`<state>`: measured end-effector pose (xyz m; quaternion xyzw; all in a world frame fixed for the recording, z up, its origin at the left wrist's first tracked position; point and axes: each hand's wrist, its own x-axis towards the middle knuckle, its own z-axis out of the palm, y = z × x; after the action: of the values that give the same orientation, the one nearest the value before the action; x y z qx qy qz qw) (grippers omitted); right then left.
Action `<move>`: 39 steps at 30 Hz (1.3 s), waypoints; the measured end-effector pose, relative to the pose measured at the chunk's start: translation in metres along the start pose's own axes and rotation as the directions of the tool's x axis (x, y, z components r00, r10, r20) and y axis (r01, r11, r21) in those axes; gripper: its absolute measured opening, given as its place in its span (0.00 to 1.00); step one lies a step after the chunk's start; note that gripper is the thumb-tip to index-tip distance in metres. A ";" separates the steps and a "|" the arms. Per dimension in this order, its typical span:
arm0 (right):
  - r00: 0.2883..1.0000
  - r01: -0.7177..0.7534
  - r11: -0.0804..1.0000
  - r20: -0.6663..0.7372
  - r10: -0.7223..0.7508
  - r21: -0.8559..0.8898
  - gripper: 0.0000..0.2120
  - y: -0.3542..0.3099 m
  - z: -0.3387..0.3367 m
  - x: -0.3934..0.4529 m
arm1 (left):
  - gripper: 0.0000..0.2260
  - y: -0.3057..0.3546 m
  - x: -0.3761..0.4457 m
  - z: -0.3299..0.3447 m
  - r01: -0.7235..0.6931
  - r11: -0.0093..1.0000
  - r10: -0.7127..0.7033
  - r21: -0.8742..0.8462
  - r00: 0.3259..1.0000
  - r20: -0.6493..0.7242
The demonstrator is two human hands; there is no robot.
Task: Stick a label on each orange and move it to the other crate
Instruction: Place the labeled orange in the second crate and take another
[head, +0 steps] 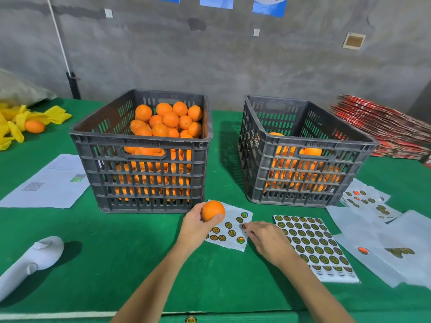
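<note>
- Fingers [205, 226] of the left hand [196, 229] curl around an orange [213, 210], thumb on its near side, holding it just in front of the left crate [142, 159].
- Left of that crate lie a printed paper [49, 183], yellow wrappers [14, 124] with a loose orange [35, 126], and a white handheld device [30, 262].
- Left crate is piled with oranges [168, 120].
- Partly used label sheet [229, 229] lies just right of the crate's near corner, under the held orange.
- Right hand [268, 241] rests on that sheet's right edge, fingertips [246, 227] pressed together, pinching at a label; whether it has lifted, I cannot tell.
- Full label sheet [312, 243] lies further right.
- Right crate [303, 164], right of the left crate, holds fewer oranges.
</note>
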<state>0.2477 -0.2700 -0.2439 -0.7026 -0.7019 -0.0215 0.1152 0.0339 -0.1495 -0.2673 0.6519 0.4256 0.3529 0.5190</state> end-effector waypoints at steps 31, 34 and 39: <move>0.877 0.201 0.928 -0.480 -0.026 0.315 0.32 -0.071 -0.118 0.047 | 0.22 0.158 -0.001 -0.012 -0.076 0.910 0.090 -0.408 0.996 0.014; 0.832 0.178 0.978 -0.548 -0.090 0.109 0.43 -0.079 -0.128 0.056 | 0.22 0.181 0.008 -0.008 -0.055 0.895 0.064 -0.442 0.998 0.007; 0.745 0.033 0.999 -0.667 -0.004 0.032 0.38 -0.080 -0.165 0.085 | 0.30 0.223 0.024 0.000 -0.101 0.951 0.092 -0.291 0.995 -0.043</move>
<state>0.1913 -0.2192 -0.0565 -0.6392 -0.6218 -0.2571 0.3723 0.0854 -0.1496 -0.0487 0.5825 0.3438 0.4465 0.5857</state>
